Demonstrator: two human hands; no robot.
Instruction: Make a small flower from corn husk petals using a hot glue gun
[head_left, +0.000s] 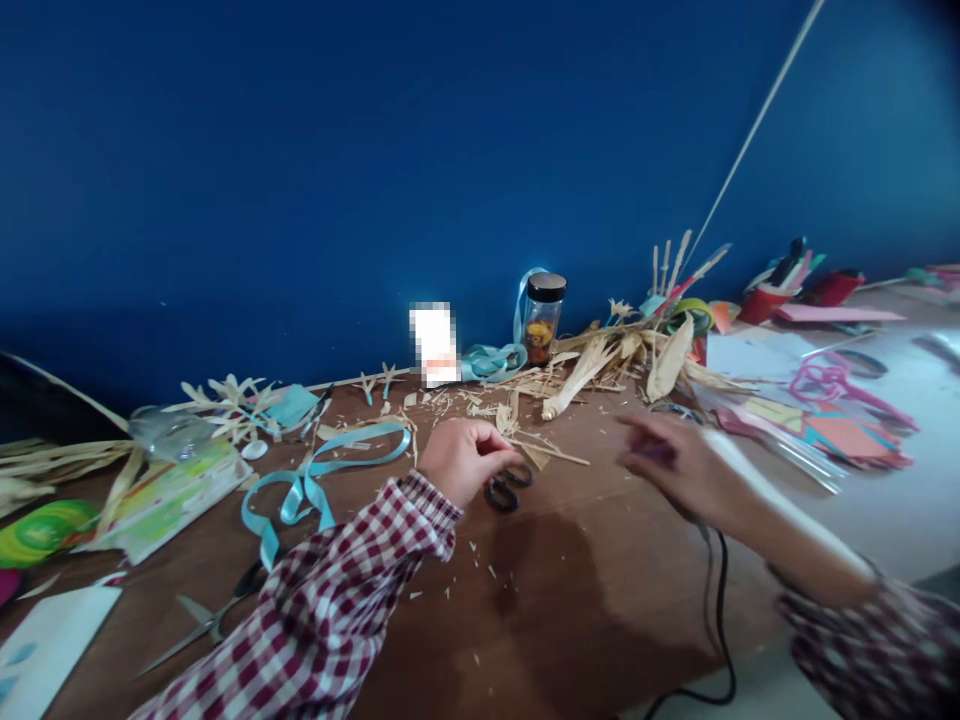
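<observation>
My left hand, in a checked sleeve, is closed with thumb and forefinger pinched together. What sits in the pinch, if anything, is too small to make out. Black looped handles, like those of scissors, show right beside its fingertips. Thin dry strips lie just beyond them. My right hand is to the right over the brown table, smeared by motion, so its grip is unclear. A black cable runs down from beneath it. Light blue ribbon curls left of my left hand.
Open scissors lie at the left by my sleeve. Dry corn husks and a black-lidded jar stand near the blue wall. Husk flowers lie back left. At the right are a clear tube, coloured paper and red cups.
</observation>
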